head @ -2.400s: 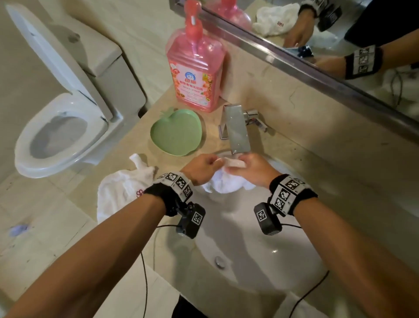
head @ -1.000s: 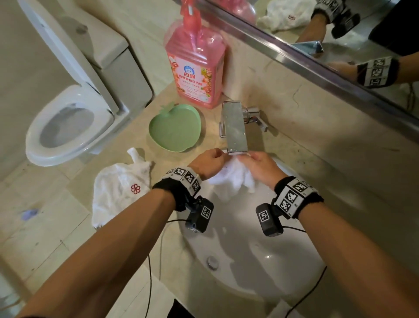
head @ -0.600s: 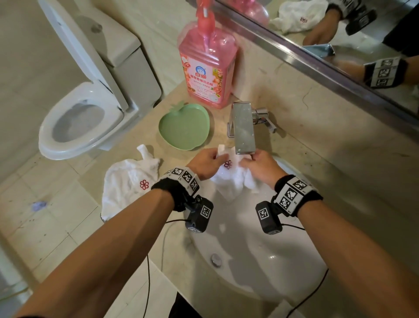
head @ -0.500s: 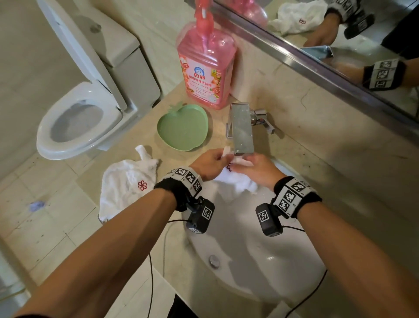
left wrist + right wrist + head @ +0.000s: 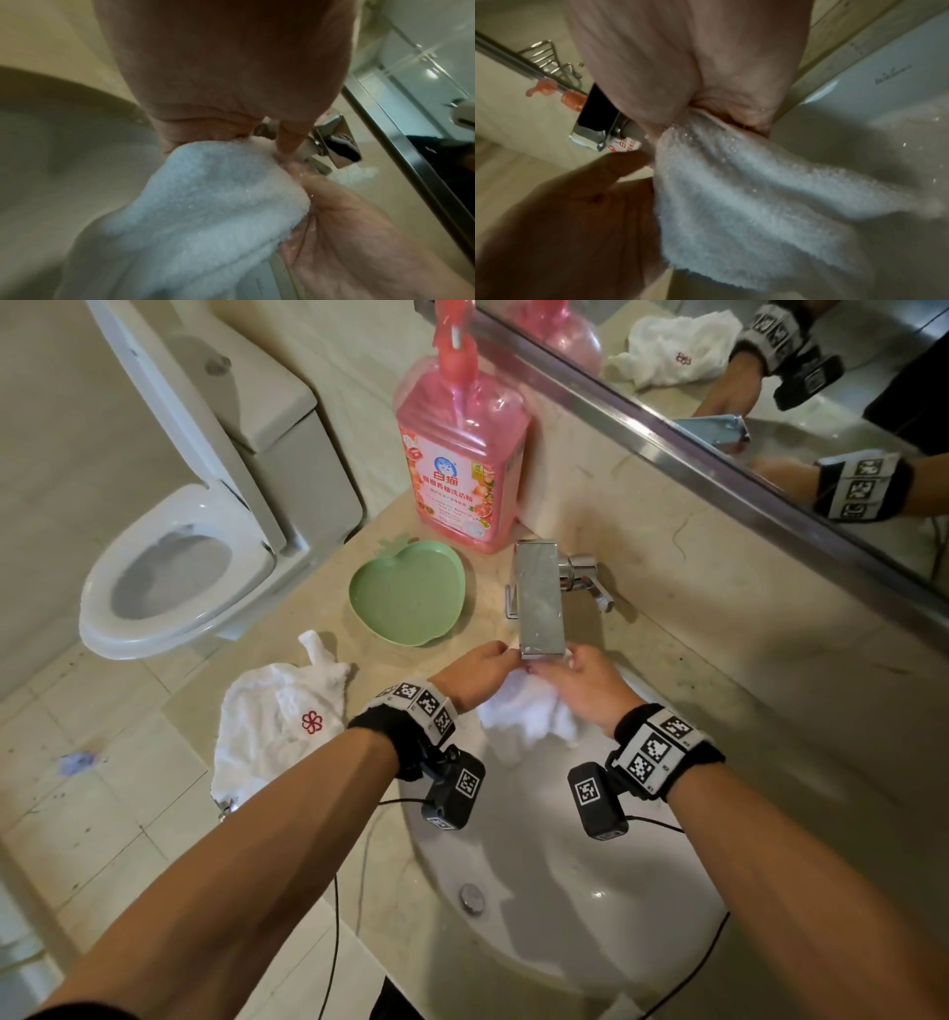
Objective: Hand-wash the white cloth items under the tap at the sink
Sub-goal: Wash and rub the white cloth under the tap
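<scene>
Left hand (image 5: 477, 672): fingers pinched the wet cloth (image 5: 524, 716) just under the tap (image 5: 539, 598).
Right hand (image 5: 580, 685): fingers curled round the same bunched cloth.
Cloth position: hung over the sink (image 5: 590, 916), touching both palms.
Second cloth (image 5: 277, 726): lay on the counter left of the basin, apart.

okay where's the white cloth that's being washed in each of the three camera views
Head: white cloth sits centre frame, bunched between both hands under the tap.
Left wrist: cloth fills the lower centre, below the palm.
Right wrist: cloth spreads across centre and right.
Shared landmark: the chrome tap beyond the fingers.
</scene>
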